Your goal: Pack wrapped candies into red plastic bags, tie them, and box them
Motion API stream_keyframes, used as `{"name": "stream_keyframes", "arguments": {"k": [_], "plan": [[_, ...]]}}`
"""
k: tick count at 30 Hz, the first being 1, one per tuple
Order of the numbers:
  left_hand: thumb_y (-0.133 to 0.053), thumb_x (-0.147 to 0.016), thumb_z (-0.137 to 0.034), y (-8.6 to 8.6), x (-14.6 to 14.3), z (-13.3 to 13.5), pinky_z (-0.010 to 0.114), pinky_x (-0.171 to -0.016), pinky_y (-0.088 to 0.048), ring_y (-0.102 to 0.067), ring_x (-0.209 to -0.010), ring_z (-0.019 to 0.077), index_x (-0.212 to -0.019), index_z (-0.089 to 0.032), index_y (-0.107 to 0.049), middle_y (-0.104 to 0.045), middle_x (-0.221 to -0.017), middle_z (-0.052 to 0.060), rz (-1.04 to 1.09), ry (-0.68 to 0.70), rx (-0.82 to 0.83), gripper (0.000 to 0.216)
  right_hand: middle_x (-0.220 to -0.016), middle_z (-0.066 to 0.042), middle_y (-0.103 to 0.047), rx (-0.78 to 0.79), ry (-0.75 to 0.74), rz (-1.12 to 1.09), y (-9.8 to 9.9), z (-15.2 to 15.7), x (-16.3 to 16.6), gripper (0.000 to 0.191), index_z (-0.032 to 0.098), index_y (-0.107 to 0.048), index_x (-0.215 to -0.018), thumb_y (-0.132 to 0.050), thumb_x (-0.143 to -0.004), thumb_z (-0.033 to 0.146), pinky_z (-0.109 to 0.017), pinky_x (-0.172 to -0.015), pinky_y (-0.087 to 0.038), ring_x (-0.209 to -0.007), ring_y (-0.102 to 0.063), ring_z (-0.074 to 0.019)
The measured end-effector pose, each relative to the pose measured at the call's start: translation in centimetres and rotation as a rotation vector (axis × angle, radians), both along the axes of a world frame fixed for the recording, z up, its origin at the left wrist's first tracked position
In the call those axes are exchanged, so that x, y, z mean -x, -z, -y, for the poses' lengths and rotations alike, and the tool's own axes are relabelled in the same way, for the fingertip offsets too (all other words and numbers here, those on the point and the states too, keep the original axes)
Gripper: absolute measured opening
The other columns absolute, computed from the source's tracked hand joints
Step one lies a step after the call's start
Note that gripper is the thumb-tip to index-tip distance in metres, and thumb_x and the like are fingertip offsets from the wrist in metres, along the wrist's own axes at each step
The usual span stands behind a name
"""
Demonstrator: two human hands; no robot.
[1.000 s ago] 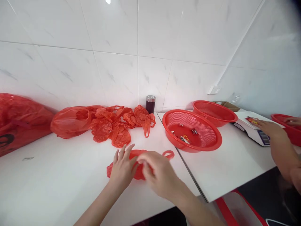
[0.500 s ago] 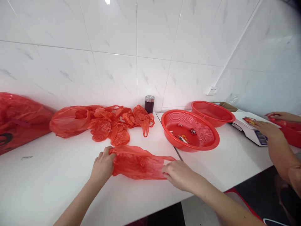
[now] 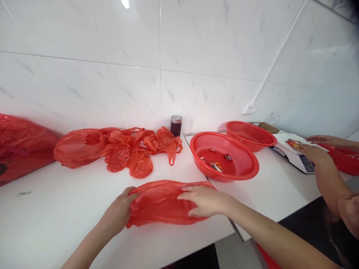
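Note:
A thin red plastic bag [image 3: 159,207] lies stretched sideways over the white table in front of me. My left hand [image 3: 121,208] is closed on its left end, some of the fingers hidden by the film. My right hand [image 3: 206,201] rests over the right part of the bag with its fingers spread, touching the plastic without gripping it. Just beyond the bag lie several crumpled red plastic bags [image 3: 141,162]. Past my right hand stands a red perforated basin [image 3: 244,164] with a few small wrapped packets [image 3: 217,166] at the bottom.
A second red basin [image 3: 249,140] stands behind the first. A dark tumbler [image 3: 176,126] is by the wall. At the right, a co-worker's hand [image 3: 312,152] is over packets on a white scale [image 3: 283,144]. A large red bag [image 3: 25,149] sits at far left.
My right hand has opened from its grip on the bag and spread its fingers over it. The bag has come slightly closer to me and opened out wider.

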State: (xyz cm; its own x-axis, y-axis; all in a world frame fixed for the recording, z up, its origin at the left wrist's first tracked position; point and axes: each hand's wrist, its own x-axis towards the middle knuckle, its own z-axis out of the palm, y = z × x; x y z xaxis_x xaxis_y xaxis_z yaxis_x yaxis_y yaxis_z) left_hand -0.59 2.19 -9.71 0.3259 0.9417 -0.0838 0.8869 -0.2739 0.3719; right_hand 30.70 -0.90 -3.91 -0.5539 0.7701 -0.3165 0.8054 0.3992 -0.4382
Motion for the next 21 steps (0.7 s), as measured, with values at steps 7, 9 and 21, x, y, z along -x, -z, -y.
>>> {"name": "stream_keyframes", "arguments": {"k": [7, 9, 21], "plan": [[-0.046, -0.066, -0.006, -1.9, -0.4, 2.7, 0.032, -0.102, -0.046, -0.048, -0.130, 0.0248, -0.132, -0.039, -0.055, -0.040, -0.151, -0.006, 0.287, 0.259, 0.255, 0.075, -0.131, -0.008, -0.059, -0.265, 0.414, -0.152, -3.7, 0.2, -6.8, 0.053, 0.027, -0.053, -0.133, -0.061, -0.084, 0.044, -0.041, -0.099, -0.044, -0.118, -0.056, -0.0280], [-0.052, -0.067, -0.010, -1.2, 0.1, 3.2, 0.034, -0.103, -0.045, -0.047, -0.131, 0.0273, -0.129, -0.040, -0.059, -0.046, -0.147, -0.005, 0.381, 0.334, 0.356, 0.068, -0.123, -0.012, -0.063, -0.289, 0.484, 0.096, -3.2, 0.3, -8.2, 0.054, 0.026, -0.051, -0.136, -0.059, -0.084, 0.039, -0.048, -0.094, -0.044, -0.113, -0.059, -0.0334], [-0.064, -0.075, -0.030, 0.5, -0.1, 3.5, 0.045, -0.108, -0.038, -0.043, -0.133, 0.0325, -0.133, -0.036, -0.056, -0.046, -0.148, 0.000, 0.550, 0.347, 0.612, 0.059, -0.155, -0.016, -0.025, 0.027, 0.717, 0.239, -0.6, -8.4, -15.1, 0.086, 0.019, -0.017, -0.154, -0.046, -0.087, 0.065, -0.046, -0.107, -0.033, -0.138, -0.032, -0.0350]]}}
